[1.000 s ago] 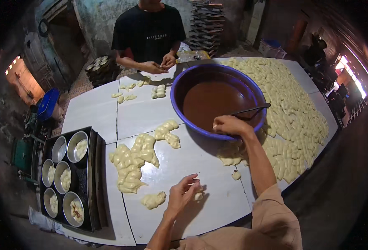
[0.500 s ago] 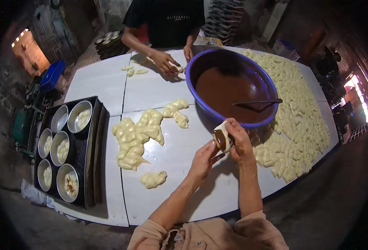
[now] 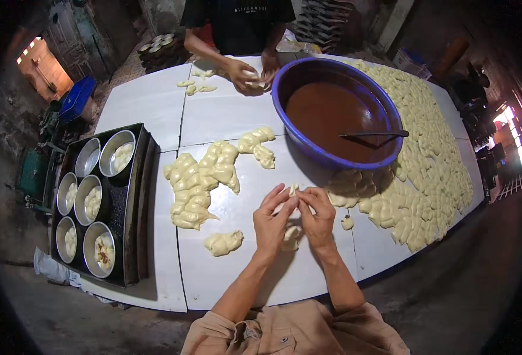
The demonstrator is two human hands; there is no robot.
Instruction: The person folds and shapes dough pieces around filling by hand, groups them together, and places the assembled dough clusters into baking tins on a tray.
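My left hand (image 3: 270, 223) and my right hand (image 3: 318, 220) meet above the near middle of the white table. Between their fingertips they pinch a small pale piece of dough (image 3: 294, 189). Below them, partly hidden between my hands, a second piece of dough (image 3: 290, 238) shows against the table. To the right of my right hand lies a small dough bit with a brown spot (image 3: 347, 223). A lump of dough (image 3: 224, 242) rests left of my left hand, and a larger cluster of dough pieces (image 3: 199, 186) spreads beyond it.
A purple basin (image 3: 336, 155) of brown filling, with a dark-handled utensil (image 3: 374, 135) in it, stands ahead. Many dough pieces (image 3: 417, 177) cover the right side. At left, a dark tray (image 3: 132, 207) carries round tins (image 3: 99, 249), several with dough. Opposite, a co-worker's hands (image 3: 252, 77) handle dough.
My hands have come down toward me and left, away from the basin. The brown-smeared dough they held open no longer shows its filling; my fingertips now pinch pale dough.
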